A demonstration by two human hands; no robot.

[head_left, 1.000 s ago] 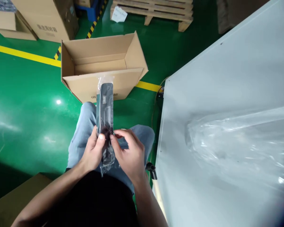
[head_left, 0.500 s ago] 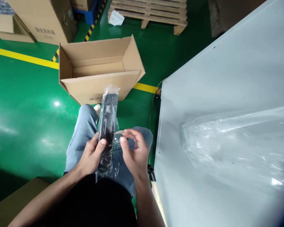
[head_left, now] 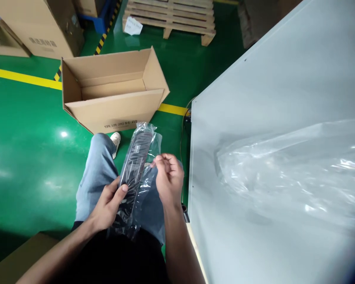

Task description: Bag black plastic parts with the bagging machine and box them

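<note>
A long black part (head_left: 136, 161) lies in a clear plastic bag (head_left: 149, 173) over my lap. My left hand (head_left: 108, 205) grips the lower half of the bagged part, thumb on top. My right hand (head_left: 168, 179) pinches the bag's right edge between thumb and fingertips, at about the middle of the part. The part tilts up and to the right, toward an open cardboard box (head_left: 112, 92) on the floor in front of my knees.
A pale grey table (head_left: 254, 118) stands at my right with a heap of clear plastic bags (head_left: 296, 169) on it. Green floor with yellow lines surrounds me. A wooden pallet (head_left: 171, 15) and more cartons (head_left: 38, 27) stand at the back. Another carton (head_left: 14, 256) sits at lower left.
The bagged part has tilted to the right and dropped lower on my lap. My right hand moved from the part's lower end to the bag's right edge and pulls the plastic outward.
</note>
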